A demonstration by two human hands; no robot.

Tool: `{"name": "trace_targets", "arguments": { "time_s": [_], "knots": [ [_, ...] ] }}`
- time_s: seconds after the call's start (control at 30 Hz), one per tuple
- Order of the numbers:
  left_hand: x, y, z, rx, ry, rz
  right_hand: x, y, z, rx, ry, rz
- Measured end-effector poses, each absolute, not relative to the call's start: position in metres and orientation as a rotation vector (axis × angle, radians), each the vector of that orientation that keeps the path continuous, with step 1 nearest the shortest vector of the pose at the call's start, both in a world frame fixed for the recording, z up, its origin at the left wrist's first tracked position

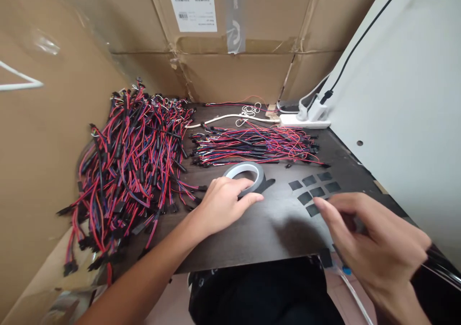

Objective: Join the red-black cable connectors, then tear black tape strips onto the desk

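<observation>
My left hand [224, 200] is closed on the near side of a roll of dark tape [260, 177]. One finger reaches into its pale core, and the thumb is outside. A narrow dark strip [268, 184] shows at the roll's right edge. Over the right part of the table is my right hand [378, 236], fingers curled in toward the thumb. Anything between those fingers is hidden. By its thumb tip, several small black tape squares [317, 191] lie in rows on the dark table [237, 246].
A big heap of red, blue and black wire harnesses [133, 147] covers the left side. Behind the roll lies a flatter wire bundle [252, 145]. A white power strip [302, 121] with plugs stands back right. Cardboard [237, 75] and a white panel [403, 99] enclose the table.
</observation>
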State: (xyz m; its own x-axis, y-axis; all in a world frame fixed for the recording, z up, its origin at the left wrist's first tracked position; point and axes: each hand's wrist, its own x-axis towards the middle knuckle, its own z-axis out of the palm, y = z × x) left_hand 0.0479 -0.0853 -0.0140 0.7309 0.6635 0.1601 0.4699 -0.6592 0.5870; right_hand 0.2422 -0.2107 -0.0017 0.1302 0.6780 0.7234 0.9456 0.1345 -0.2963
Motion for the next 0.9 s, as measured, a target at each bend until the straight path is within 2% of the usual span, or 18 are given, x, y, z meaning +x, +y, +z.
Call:
{"name": "trace_targets", "arguments": {
  "time_s": [0.3,0.5,0.9],
  "knots": [
    [0.05,-0.087,-0.015,2.449,0.79,0.451,0.228,-0.166,-0.014,-1.521,-1.78,0.384],
    [0.049,-0.088,-0.014,2.511,0.79,0.419,0.221,-0.161,-0.017,-1.519,-1.714,0.316],
    [0.052,-0.092,-0.009,2.531,0.902,0.351,0.217,-0.175,-0.003,-1.603,-1.881,0.396]
  ]
}}
